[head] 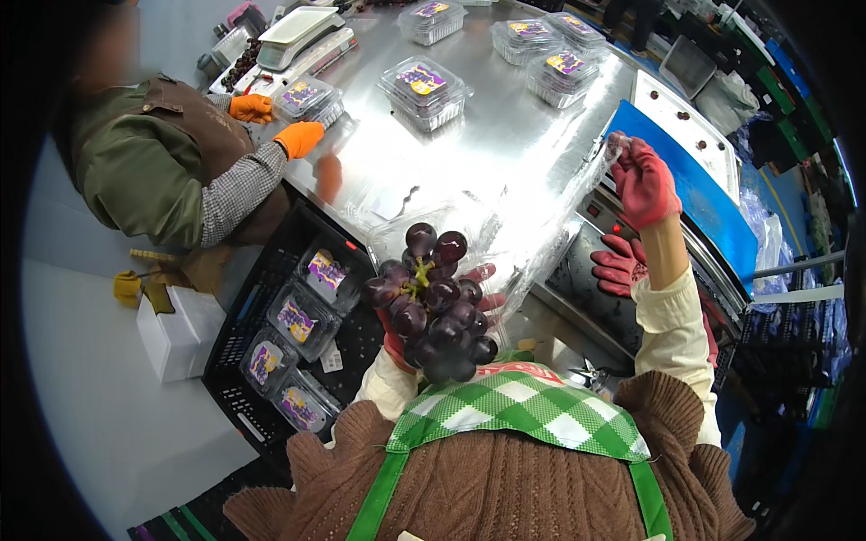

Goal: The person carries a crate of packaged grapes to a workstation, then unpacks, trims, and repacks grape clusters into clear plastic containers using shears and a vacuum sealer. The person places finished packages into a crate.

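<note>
My left hand (398, 346), in a red glove, is under a bunch of dark purple grapes (443, 324) and supports it in front of my apron. Its fingertips show at the right side of the bunch; the palm is hidden. At upper right, my right hand (644, 179), also red-gloved, pinches a sheet of clear plastic film (565, 209). That film stretches down from the fingers towards the grapes. Just beyond the bunch, clear plastic packaging (440, 220) lies on the steel table (500, 142); glare blurs its outline.
Labelled clamshell boxes (426, 95) stand on the table. A black crate (358, 358) at left holds several more. A co-worker in orange gloves (301, 138) handles one box (308, 101) near a scale (298, 40). A loose red glove (617, 265) lies beside the blue-topped machine (703, 209).
</note>
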A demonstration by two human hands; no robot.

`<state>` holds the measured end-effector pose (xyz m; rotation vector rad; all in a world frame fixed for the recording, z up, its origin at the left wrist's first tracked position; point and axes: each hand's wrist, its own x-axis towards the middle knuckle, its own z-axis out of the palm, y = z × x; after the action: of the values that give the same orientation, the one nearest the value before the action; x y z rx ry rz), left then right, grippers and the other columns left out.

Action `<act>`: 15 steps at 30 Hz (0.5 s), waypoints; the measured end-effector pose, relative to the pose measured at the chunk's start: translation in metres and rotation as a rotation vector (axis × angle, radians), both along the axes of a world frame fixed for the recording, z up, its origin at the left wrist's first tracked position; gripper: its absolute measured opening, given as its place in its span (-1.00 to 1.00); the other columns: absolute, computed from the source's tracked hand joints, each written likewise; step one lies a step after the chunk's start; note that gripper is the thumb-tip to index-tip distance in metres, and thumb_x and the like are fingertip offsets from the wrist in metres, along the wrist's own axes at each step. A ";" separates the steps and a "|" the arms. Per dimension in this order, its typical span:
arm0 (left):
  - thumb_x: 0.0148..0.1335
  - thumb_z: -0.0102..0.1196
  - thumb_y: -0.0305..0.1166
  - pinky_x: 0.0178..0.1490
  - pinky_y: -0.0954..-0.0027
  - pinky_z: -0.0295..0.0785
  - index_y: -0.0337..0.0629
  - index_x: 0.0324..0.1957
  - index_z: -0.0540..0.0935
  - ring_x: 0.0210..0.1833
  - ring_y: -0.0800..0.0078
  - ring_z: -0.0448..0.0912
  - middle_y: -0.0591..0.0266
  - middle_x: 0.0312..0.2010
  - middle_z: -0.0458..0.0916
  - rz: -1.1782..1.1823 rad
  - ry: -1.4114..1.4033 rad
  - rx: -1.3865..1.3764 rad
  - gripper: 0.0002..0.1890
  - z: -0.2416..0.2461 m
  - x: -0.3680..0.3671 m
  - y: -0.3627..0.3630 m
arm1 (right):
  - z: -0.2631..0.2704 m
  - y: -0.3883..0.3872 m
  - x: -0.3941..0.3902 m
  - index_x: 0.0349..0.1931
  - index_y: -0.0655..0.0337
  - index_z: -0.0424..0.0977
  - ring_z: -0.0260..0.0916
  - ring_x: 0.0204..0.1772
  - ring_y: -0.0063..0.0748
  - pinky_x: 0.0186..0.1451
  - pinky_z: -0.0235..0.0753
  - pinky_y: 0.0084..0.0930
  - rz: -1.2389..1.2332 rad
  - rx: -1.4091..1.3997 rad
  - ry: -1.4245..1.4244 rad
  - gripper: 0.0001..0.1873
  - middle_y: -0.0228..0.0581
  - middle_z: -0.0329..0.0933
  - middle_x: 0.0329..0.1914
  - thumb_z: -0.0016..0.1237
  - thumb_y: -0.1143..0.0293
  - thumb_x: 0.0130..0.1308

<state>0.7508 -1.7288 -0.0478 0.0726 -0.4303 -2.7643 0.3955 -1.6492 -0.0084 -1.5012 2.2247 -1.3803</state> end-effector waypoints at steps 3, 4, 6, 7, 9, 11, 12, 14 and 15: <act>0.25 -0.28 0.18 0.33 -0.19 0.06 0.09 0.35 0.06 0.33 -0.10 0.10 -0.03 0.34 0.02 0.073 0.111 0.107 -0.30 -0.001 0.006 0.005 | -0.018 -0.028 0.004 -0.15 0.40 0.34 0.39 -0.12 -0.52 -0.04 0.40 -0.63 0.142 -0.183 -0.297 -0.74 -0.24 0.43 -0.22 -0.26 0.78 0.14; 0.36 -0.34 0.06 0.37 -0.16 0.04 0.10 0.35 0.06 0.37 -0.03 0.06 0.02 0.35 0.00 0.075 -0.036 0.117 -0.42 0.000 0.010 0.007 | -0.014 -0.032 0.012 -0.19 0.39 0.34 0.39 -0.15 -0.52 -0.06 0.40 -0.63 0.075 -0.115 -0.123 -0.77 -0.26 0.42 -0.26 -0.24 0.78 0.14; 0.35 -0.31 0.06 0.37 -0.19 -0.01 0.12 0.33 0.11 0.38 0.01 0.04 0.11 0.36 0.01 0.081 -0.061 0.232 -0.43 -0.005 0.013 0.007 | -0.017 -0.051 0.017 -0.21 0.36 0.34 0.42 -0.15 -0.42 0.04 0.42 -0.48 0.047 -0.482 -1.211 -0.85 -0.24 0.43 -0.24 -0.26 0.68 0.23; 0.35 -0.30 0.06 0.38 -0.21 -0.03 0.12 0.32 0.13 0.38 0.03 0.03 0.16 0.36 0.01 0.096 -0.078 0.288 -0.44 -0.010 0.016 0.007 | -0.001 -0.062 0.032 -0.19 0.37 0.33 0.44 -0.13 -0.37 0.12 0.43 -0.36 -0.166 -0.423 -1.288 -0.85 -0.19 0.45 -0.21 -0.27 0.65 0.25; 0.30 -0.17 0.07 0.39 -0.23 -0.08 0.15 0.29 0.18 0.38 0.06 0.03 0.29 0.36 0.02 0.105 -0.094 0.278 -0.43 -0.016 0.018 0.011 | -0.009 -0.069 0.027 -0.22 0.38 0.33 0.45 -0.17 -0.34 0.07 0.46 -0.37 -0.179 -0.395 -1.266 -0.87 -0.17 0.45 -0.25 -0.26 0.65 0.24; 0.27 -0.11 0.08 0.39 -0.23 -0.09 0.17 0.28 0.19 0.37 0.05 0.06 0.32 0.36 0.03 0.097 -0.137 0.291 -0.41 -0.005 0.018 0.014 | -0.018 -0.076 0.018 -0.25 0.39 0.34 0.46 -0.22 -0.34 0.02 0.49 -0.38 -0.222 -0.425 -1.285 -0.88 -0.15 0.45 -0.30 -0.26 0.66 0.22; 0.25 -0.07 0.07 0.39 -0.22 -0.10 0.20 0.31 0.14 0.36 -0.01 0.09 0.23 0.35 0.04 0.077 -0.114 0.332 -0.37 -0.011 0.021 0.014 | -0.024 -0.079 0.013 -0.27 0.40 0.35 0.46 -0.24 -0.34 0.00 0.50 -0.40 -0.253 -0.464 -1.321 -0.89 -0.15 0.45 -0.32 -0.25 0.66 0.21; 0.24 -0.06 0.07 0.38 -0.22 -0.09 0.22 0.34 0.09 0.36 -0.04 0.08 0.10 0.34 0.06 -0.064 -0.049 0.323 -0.34 -0.025 0.029 0.009 | -0.037 -0.085 0.001 -0.33 0.39 0.37 0.45 -0.28 -0.38 -0.09 0.52 -0.42 -0.315 -0.540 -1.333 -0.89 -0.16 0.45 -0.41 -0.24 0.68 0.18; 0.24 -0.06 0.07 0.38 -0.22 -0.08 0.23 0.35 0.07 0.36 -0.06 0.08 0.03 0.34 0.06 -0.137 -0.012 0.319 -0.32 -0.028 0.032 0.006 | -0.038 -0.087 -0.002 -0.31 0.39 0.37 0.47 -0.26 -0.37 -0.08 0.52 -0.45 -0.340 -0.517 -1.307 -0.90 -0.15 0.47 -0.37 -0.26 0.63 0.23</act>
<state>0.7832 -1.7232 -0.0755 0.1418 0.0070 -2.9443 0.3934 -1.7360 -0.0466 0.0013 1.2862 -2.1865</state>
